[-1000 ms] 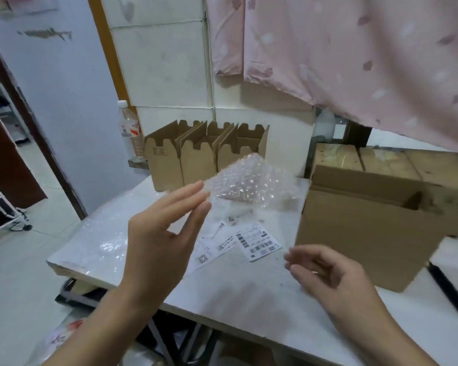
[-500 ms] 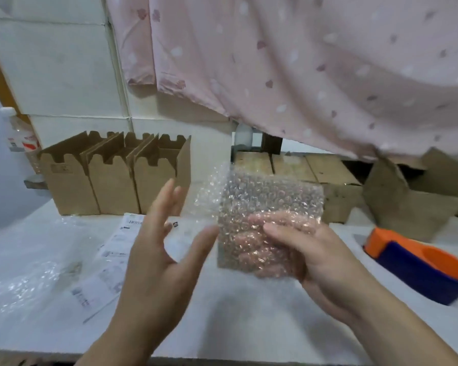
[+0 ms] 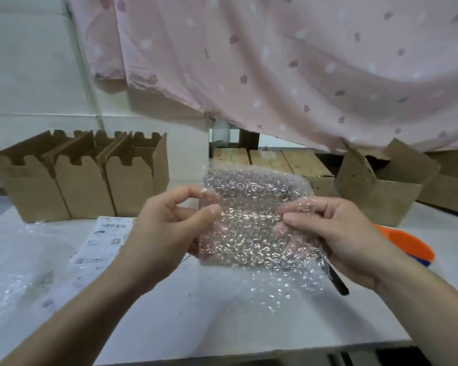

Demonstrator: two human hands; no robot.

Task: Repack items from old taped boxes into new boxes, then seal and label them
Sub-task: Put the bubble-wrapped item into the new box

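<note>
you've got the bubble wrap sheet up over the white table between both hands, left hand pinching its left edge with thumb and curled fingers, right hand curled round the right edge (open new boxes lined up back left, labels flat in front of them)

boxes left, behind labels
</note>
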